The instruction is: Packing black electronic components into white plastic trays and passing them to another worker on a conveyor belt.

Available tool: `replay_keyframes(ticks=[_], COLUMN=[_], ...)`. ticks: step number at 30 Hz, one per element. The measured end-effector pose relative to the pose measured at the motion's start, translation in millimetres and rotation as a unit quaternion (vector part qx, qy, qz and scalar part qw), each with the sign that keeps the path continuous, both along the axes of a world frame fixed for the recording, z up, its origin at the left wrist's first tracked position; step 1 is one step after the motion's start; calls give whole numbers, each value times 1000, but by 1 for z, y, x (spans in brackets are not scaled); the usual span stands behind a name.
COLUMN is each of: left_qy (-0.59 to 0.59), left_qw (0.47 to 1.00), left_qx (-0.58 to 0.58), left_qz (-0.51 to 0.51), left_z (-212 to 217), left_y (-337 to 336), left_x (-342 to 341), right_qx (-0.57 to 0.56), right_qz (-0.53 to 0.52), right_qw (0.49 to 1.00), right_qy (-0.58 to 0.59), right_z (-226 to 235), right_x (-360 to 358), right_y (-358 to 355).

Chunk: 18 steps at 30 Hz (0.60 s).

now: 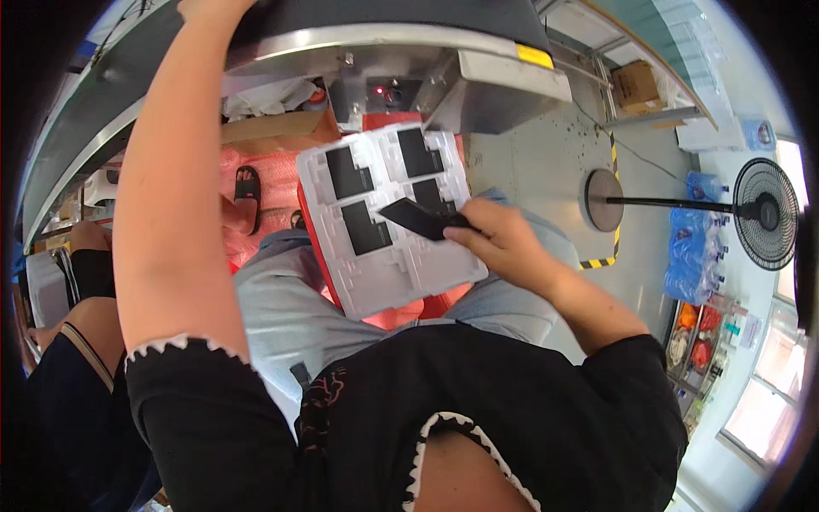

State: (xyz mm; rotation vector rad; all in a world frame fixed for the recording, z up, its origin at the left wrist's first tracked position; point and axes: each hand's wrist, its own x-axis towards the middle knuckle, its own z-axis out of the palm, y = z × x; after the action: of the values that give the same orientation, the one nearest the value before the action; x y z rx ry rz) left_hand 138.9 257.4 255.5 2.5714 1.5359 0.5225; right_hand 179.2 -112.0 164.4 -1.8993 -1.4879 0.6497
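A white moulded tray (418, 269) lies across my lap, with flat black rectangular parts in several of its pockets. My right hand (499, 239) rests over the tray's right side and pinches one flat black part (418, 219) by its end, holding it tilted above the tray's middle. My left arm reaches up and away to the top edge of the picture, toward a dark conveyor belt (384, 13). My left hand (209, 7) is cut off at the frame's top edge, so what it touches is hidden.
The conveyor's metal frame (478, 81) runs overhead in front of me. A red crate (401, 311) sits under the tray. A seated person's arm and knee (81, 282) are at my left. A standing fan (759, 213) and bagged water bottles (693, 247) stand at right.
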Motion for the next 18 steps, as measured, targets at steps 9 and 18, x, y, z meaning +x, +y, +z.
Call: replay_keyframes(ticks=[9,18], left_qy=[-176,-21], left_qw=[903,870], left_qx=[106,-189], left_qz=[-377,-454], left_z=[-74,-216], left_y=[-160,-278], left_x=[-141,-234], right_qx=[-305,-403], right_qz=[-164,-143], right_qw=[936,897], right_qy=[65,-110], right_z=[-144,-105], right_x=[-36,-26], right_y=[-104,-82])
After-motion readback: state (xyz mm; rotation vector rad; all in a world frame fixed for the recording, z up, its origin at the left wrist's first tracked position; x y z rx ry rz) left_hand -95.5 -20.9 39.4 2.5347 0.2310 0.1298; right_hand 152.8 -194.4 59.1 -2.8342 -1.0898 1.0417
